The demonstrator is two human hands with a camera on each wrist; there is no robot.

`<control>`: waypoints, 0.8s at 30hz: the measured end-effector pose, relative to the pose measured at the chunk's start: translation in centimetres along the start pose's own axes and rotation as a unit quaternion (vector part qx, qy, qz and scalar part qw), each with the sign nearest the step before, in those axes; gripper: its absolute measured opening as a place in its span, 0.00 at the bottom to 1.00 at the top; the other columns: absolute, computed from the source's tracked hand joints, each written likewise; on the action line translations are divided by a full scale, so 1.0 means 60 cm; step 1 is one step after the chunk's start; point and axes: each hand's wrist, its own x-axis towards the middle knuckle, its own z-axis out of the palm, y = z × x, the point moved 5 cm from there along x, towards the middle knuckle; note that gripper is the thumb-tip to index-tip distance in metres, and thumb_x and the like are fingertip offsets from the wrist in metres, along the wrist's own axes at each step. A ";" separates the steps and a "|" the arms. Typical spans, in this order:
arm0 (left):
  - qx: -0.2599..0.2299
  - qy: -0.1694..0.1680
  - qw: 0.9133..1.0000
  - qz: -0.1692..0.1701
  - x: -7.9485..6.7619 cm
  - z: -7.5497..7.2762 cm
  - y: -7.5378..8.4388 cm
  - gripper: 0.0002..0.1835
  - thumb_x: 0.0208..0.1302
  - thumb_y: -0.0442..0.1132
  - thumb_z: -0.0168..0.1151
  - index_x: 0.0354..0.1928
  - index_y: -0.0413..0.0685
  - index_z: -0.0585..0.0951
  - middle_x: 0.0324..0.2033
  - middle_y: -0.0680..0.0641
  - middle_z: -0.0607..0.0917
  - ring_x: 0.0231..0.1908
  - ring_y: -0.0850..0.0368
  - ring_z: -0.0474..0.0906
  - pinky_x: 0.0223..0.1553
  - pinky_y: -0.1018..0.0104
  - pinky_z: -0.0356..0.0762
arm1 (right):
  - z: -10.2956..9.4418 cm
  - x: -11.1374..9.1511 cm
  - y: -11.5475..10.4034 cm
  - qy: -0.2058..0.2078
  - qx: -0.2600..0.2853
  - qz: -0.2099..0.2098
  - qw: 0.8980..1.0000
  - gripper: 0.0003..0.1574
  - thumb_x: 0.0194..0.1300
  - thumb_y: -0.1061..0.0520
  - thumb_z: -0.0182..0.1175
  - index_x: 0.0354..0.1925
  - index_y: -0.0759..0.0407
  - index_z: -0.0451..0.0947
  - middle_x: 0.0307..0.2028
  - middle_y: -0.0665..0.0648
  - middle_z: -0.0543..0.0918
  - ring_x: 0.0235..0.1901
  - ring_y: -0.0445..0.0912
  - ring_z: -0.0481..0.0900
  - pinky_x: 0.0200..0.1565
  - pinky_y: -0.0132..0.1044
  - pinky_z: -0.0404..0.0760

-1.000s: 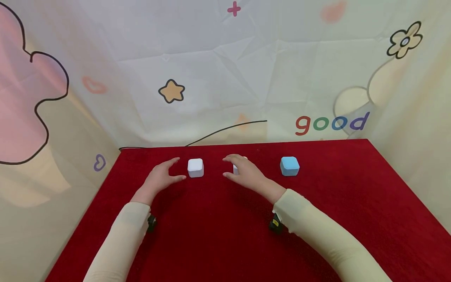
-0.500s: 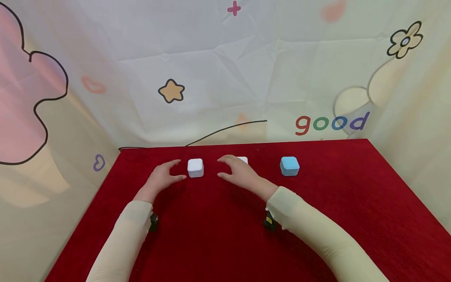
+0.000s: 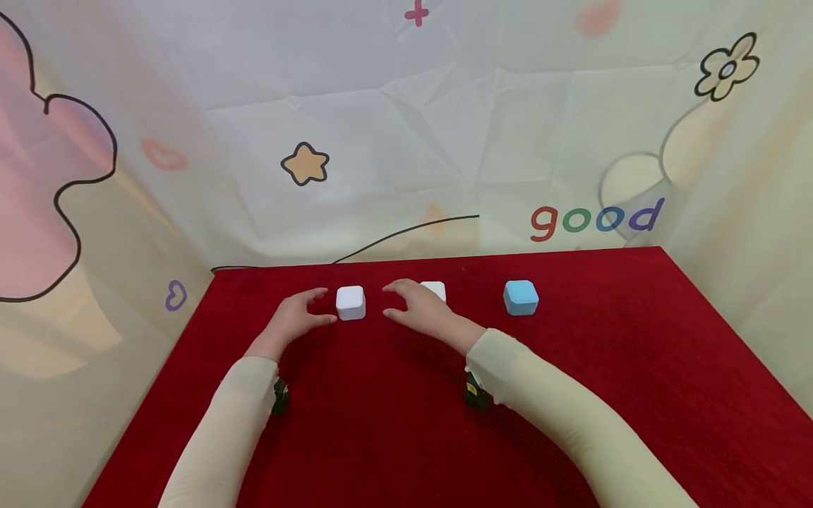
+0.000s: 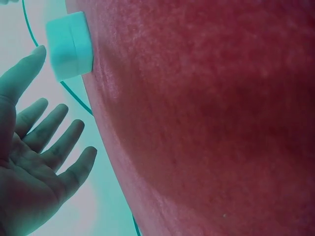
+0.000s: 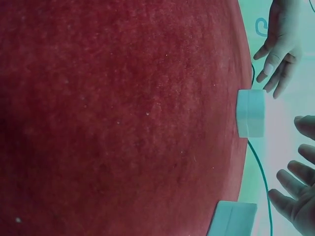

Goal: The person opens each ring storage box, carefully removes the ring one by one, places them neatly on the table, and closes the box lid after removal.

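Red tablecloth (image 3: 394, 423), seemingly fabric cartoon-printed backdrop (image 3: 444, 127).

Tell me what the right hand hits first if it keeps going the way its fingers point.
Probably the left white box: the right hand points leftward at it across bare red cloth. The left hand waits beyond. Depth is unclear, so it might pass just in front.

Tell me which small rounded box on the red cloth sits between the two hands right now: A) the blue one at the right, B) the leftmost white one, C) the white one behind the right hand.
B: the leftmost white rounded box sits between the open left hand and right hand, neither touching it.
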 end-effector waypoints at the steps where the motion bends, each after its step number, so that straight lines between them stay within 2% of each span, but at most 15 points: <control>1: -0.002 0.001 1.000 0.000 0.001 0.000 0.000 0.39 0.68 0.44 0.68 0.76 0.41 0.65 0.73 0.33 0.70 0.72 0.34 0.67 0.71 0.40 0.70 | 0.001 0.002 0.000 0.001 0.000 0.001 1.000 0.32 0.72 0.53 0.63 0.70 0.60 0.72 0.70 0.62 0.75 0.72 0.55 0.71 0.73 0.48 0.72; 9: -0.007 -0.001 1.000 0.003 0.005 0.005 0.000 0.37 0.68 0.43 0.67 0.75 0.38 0.67 0.71 0.32 0.72 0.71 0.34 0.68 0.70 0.41 0.71 | 0.006 0.012 -0.003 0.002 0.007 0.007 1.000 0.31 0.71 0.53 0.63 0.69 0.59 0.72 0.70 0.61 0.75 0.71 0.54 0.73 0.72 0.48 0.73; 16: -0.021 -0.006 1.000 -0.001 0.010 0.010 -0.006 0.38 0.68 0.43 0.67 0.75 0.39 0.66 0.71 0.33 0.72 0.71 0.34 0.67 0.70 0.41 0.71 | 0.013 0.022 -0.006 -0.006 0.030 0.017 0.999 0.32 0.71 0.53 0.64 0.70 0.58 0.72 0.70 0.61 0.75 0.66 0.55 0.77 0.68 0.48 0.77; 24: -0.027 -0.012 1.000 -0.003 0.014 0.011 -0.006 0.39 0.67 0.43 0.69 0.76 0.39 0.65 0.72 0.32 0.71 0.72 0.33 0.66 0.72 0.40 0.69 | 0.017 0.039 -0.011 -0.013 0.048 0.017 0.999 0.33 0.71 0.52 0.64 0.70 0.58 0.71 0.70 0.60 0.75 0.67 0.55 0.76 0.68 0.48 0.77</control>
